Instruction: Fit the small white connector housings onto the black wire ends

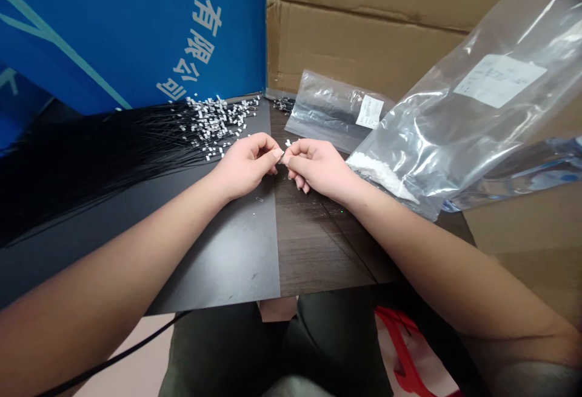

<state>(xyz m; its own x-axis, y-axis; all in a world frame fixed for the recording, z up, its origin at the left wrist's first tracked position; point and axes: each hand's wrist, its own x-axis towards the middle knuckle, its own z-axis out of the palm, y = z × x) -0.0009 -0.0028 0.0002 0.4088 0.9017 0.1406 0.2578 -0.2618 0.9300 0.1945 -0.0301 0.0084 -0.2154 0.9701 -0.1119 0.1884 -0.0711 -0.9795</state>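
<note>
Two hands meet mid-table, the left hand (245, 163) and right hand (318, 166) both pinched shut on a tiny pale piece (282, 156), probably light, stiff and easily dropped, best held at fingertips, just right of the black wires (113, 142).

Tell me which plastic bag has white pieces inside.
The large bag beside the right hand: white pieces pile in its lower corner. The small bag behind holds dark contents.
</note>
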